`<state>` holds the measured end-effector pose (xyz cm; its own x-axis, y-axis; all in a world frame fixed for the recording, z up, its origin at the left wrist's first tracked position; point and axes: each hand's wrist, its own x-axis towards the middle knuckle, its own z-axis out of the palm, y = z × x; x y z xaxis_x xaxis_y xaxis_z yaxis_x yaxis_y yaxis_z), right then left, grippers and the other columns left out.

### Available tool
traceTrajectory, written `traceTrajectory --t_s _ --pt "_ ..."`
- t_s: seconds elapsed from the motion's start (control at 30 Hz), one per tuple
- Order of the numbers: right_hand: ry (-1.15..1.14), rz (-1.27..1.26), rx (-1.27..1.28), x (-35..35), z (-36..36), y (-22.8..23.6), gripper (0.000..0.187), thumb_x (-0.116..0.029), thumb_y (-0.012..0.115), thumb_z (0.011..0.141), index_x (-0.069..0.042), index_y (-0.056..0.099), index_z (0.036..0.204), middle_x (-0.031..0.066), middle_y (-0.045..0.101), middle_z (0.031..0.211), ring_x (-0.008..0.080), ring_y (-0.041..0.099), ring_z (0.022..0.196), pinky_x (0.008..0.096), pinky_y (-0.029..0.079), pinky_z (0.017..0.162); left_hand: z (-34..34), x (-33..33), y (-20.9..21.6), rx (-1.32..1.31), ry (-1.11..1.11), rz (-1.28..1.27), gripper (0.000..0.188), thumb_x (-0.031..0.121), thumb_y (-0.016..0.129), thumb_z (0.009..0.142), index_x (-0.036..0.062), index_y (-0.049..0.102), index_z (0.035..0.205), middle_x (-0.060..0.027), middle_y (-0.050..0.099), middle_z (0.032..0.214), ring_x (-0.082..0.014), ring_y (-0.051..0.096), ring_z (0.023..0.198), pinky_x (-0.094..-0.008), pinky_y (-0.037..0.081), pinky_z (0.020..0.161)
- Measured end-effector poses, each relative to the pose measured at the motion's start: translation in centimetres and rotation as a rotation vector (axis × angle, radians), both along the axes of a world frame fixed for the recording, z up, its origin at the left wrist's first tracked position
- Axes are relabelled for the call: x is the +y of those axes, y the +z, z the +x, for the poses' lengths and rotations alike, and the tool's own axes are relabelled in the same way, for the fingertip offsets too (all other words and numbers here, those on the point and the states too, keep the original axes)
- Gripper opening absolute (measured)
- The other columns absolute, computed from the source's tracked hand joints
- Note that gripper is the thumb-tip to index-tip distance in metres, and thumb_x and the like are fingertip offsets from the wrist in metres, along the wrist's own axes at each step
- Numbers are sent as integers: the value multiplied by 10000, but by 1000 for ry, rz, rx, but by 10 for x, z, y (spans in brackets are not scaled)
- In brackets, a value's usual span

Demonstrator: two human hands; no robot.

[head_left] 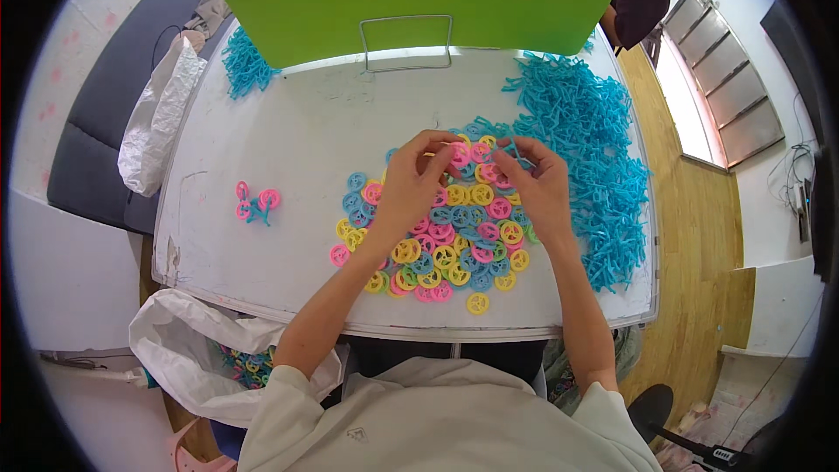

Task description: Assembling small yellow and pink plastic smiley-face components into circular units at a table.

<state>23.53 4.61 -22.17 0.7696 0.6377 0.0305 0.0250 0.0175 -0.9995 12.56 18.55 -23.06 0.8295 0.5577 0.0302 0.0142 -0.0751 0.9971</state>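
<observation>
Both hands hover over the far part of a pile of small spoked plastic wheels [446, 249] in pink, yellow, blue and green. My left hand [412, 177] has its fingers curled, pinching a pink wheel [459, 155] at the fingertips. Thumb and forefinger of my right hand [540, 183] close on a small blue plastic stick piece [514, 149]. Its exact shape is partly covered by the fingers. To the right lies a large heap of similar blue pieces [585, 131].
An assembled pink-and-blue piece [256, 206] lies left on the white table [288, 140]. A green board [411, 0] with a wire handle stands at the back. A white sack [175, 367] of coloured parts sits below left. Another person [642, 0] is at far right.
</observation>
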Motion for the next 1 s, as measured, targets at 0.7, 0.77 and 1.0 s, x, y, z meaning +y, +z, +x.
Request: traceTrajectory --t_s 0.7,0.77,1.0 --pt "100 -14 -66 8 -14 -23 113 -40 688 841 -11 625 931 27 646 869 54 573 800 202 452 667 -4 -4 -3 19 -93 -271 156 157 526 969 6 511 931 -72 615 927 -144 655 838 -266 589 678" --pt "83 -4 -91 9 -15 -24 111 -39 687 843 -10 625 931 26 646 864 56 574 798 206 454 669 -4 -2 -4 -21 -76 -286 134 126 530 962 1 509 919 -76 611 920 -147 653 842 -274 592 694" --pt "122 119 224 8 -14 -31 156 -136 684 871 -22 644 971 27 668 891 53 583 760 198 450 648 -2 -12 -2 -120 -25 -230 85 41 539 938 -21 500 896 -87 611 906 -156 648 838 -295 590 729"
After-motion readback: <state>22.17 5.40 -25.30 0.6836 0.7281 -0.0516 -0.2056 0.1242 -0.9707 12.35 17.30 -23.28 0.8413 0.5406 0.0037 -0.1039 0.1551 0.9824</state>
